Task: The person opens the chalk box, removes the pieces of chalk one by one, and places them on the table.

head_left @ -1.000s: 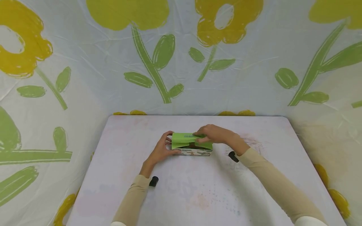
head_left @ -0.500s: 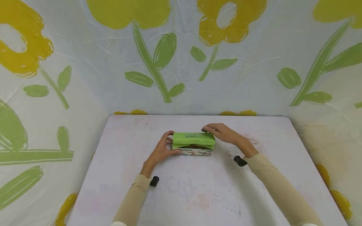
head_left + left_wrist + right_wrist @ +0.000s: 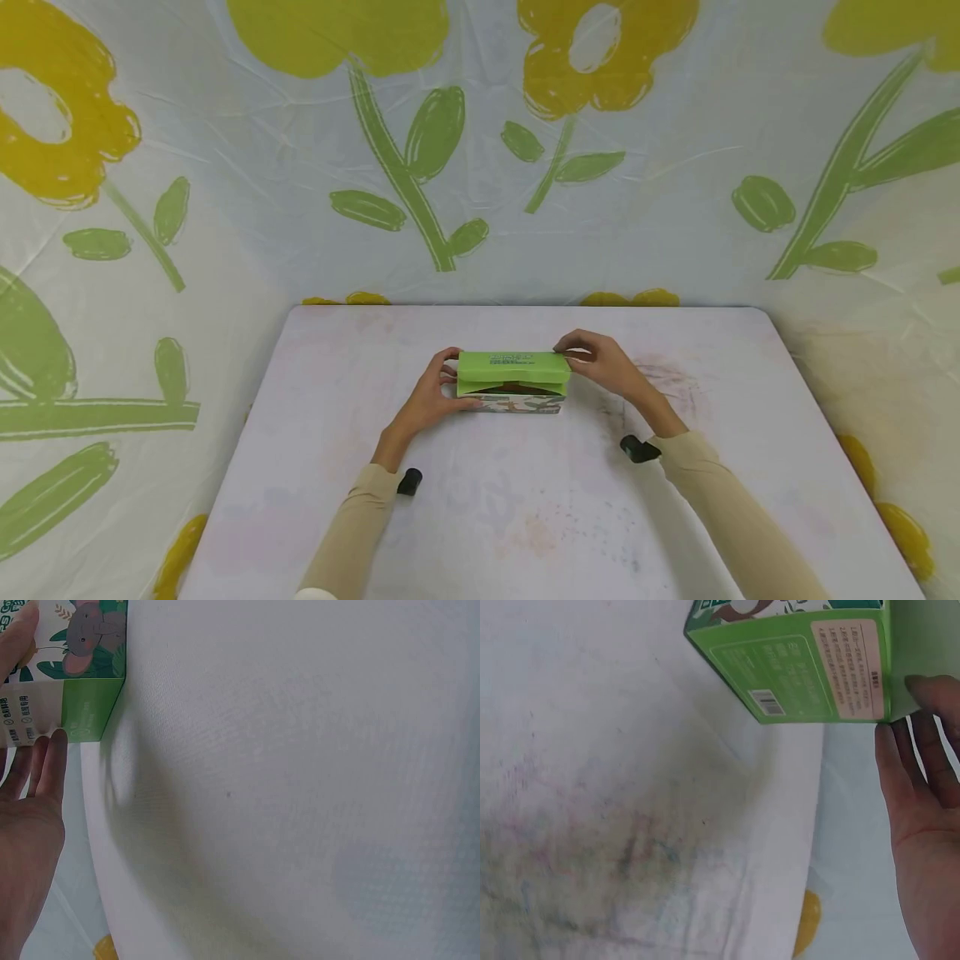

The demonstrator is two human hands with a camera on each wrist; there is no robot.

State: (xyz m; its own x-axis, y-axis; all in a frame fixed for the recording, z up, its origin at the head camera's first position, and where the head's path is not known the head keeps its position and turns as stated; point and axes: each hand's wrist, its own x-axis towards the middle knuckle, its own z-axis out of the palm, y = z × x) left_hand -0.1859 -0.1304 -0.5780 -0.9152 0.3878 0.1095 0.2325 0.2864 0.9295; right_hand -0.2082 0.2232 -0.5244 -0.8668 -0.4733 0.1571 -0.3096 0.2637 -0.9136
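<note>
Near the far edge of the pale counter (image 3: 480,517), slightly right of the middle of my head view, sits a long rectangular box (image 3: 517,404) of smooth printed card, with straight edges and crisp corners. Its bright green lid (image 3: 513,367) bears small dark print and stands slightly raised along the front, leaving a narrow dark gap beneath. I see the left hand (image 3: 431,396) clamped round the left end, thumb on the illustrated front and fingers at the back; the left wrist view shows me a grey elephant (image 3: 90,637) among flat green leaves. At the other end, the right hand (image 3: 600,360) grips the top rear corner, its thumb and bent fingers on either side of it. Beside that grip I read a matte green end panel (image 3: 772,664) with a cream label (image 3: 847,667) and a small striped barcode (image 3: 767,702). Faintly pebbled, the counter carries pinkish smudges and greyish streaks. Beige sleeves (image 3: 352,517) cover both forearms, soft and wrinkled near the cuffs, each with a small black piece (image 3: 409,482) beside it. Behind hangs a creased white cloth (image 3: 637,233) printed with brushy yellow flowers and green stems.
</note>
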